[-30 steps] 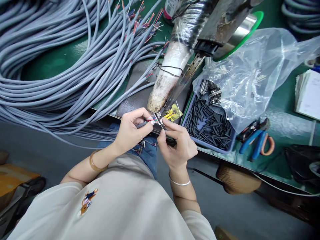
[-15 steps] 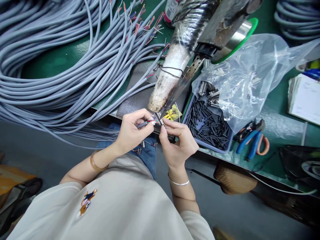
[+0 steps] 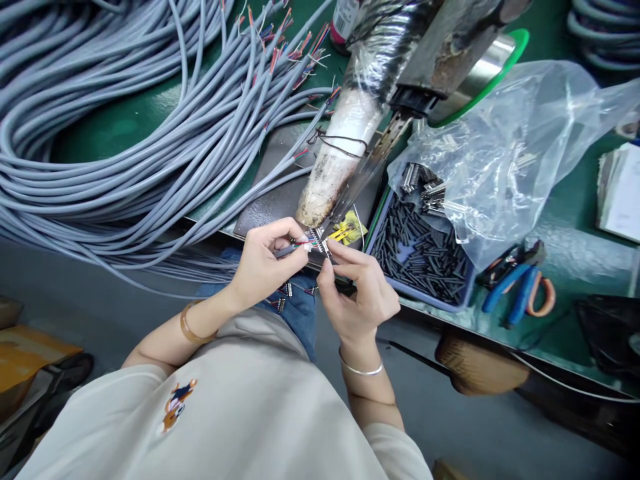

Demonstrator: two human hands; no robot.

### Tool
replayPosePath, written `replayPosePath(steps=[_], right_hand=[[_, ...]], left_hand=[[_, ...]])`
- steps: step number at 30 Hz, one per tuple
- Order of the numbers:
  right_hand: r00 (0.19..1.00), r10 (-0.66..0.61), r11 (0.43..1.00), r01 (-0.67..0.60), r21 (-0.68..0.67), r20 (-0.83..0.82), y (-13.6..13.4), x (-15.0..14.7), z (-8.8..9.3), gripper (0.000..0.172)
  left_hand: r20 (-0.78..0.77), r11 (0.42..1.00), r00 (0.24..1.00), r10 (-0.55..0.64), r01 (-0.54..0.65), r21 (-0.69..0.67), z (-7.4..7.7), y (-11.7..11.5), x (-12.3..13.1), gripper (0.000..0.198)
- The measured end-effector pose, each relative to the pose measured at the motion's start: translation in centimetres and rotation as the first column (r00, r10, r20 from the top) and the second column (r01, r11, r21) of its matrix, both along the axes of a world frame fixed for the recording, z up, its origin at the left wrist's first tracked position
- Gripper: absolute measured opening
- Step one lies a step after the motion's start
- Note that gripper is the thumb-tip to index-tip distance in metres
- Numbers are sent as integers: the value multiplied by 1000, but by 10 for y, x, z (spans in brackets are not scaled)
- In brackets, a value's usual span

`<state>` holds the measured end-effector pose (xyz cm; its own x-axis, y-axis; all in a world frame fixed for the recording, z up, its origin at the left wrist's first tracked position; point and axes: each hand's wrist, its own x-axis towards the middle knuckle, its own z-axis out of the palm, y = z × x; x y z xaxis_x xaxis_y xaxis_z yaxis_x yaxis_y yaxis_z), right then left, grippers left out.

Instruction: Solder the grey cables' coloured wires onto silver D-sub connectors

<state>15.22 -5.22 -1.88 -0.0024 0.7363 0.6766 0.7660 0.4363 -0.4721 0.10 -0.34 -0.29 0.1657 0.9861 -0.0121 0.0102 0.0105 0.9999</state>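
My left hand [image 3: 263,263] pinches the stripped end of a grey cable [image 3: 286,250], whose coloured wires point right. My right hand [image 3: 357,290] is closed, its thumb and forefinger pinching a small metal connector [image 3: 320,243] against those wire ends. Both hands meet at the bench's front edge, just below the tip of a soldering iron in its wrapped stand [image 3: 340,160]. A few small connectors [image 3: 285,293] lie on my lap.
A large coil of grey cables [image 3: 125,127] fills the left of the green bench. A blue tray of black tubing pieces [image 3: 420,250], a clear plastic bag [image 3: 500,147], blue-handled cutters [image 3: 517,290] and a solder spool [image 3: 480,67] sit to the right.
Both hands keep their pinch at the same spot; only small finger shifts show. The view has drifted slightly.
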Motion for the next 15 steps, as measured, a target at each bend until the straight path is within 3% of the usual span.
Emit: replayPosePath(steps=[3, 8, 15], right_hand=[[1000, -7, 1000, 7, 7, 10, -1, 0, -1, 21], [993, -38, 999, 34, -36, -108, -2, -2, 1, 20], [995, -56, 998, 54, -32, -82, -1, -4, 2, 20]], left_hand=[[-1, 1000, 1000, -3, 3, 12, -4, -2, 0, 7], [-15, 997, 1000, 27, -25, 76, -6, -6, 1, 7], [-70, 984, 997, 17, -4, 179, -9, -7, 0, 4]])
